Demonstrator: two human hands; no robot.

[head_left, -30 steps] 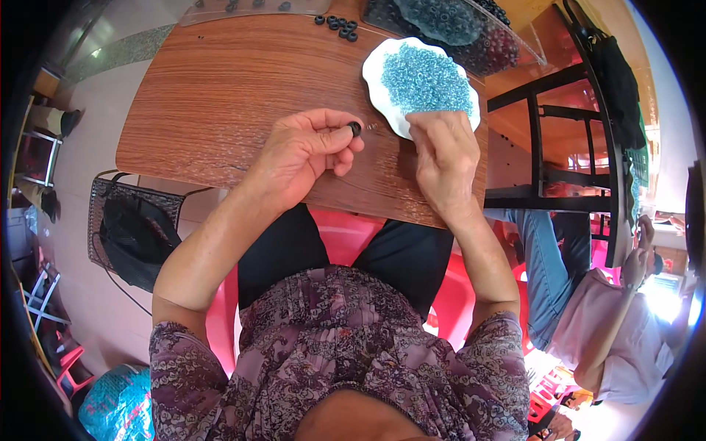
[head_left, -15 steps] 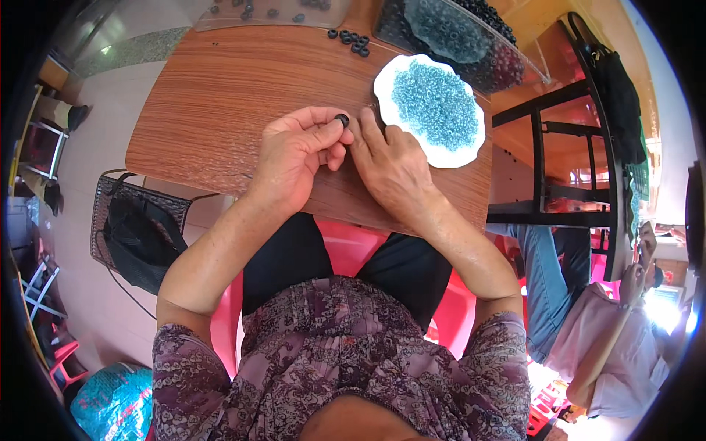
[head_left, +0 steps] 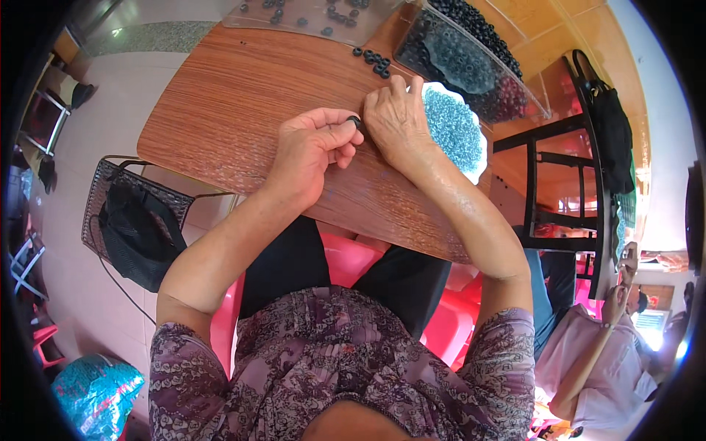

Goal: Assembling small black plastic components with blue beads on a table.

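My left hand pinches a small black ring between thumb and fingertips over the wooden table. My right hand is pressed against it, fingers curled at the same ring; whether they hold anything else is hidden. Just right of that hand sits a white scalloped plate heaped with small blue beads. A few loose black rings lie on the table beyond my hands.
A clear tray with scattered black rings and a clear bin full of dark rings stand at the table's far edge. A wire basket with a dark hat sits left. A black metal rack stands right; another person sits lower right.
My right hand left the bead plate and came left to meet my left hand at the black ring. Both hands now sit closer to the plate's left rim.
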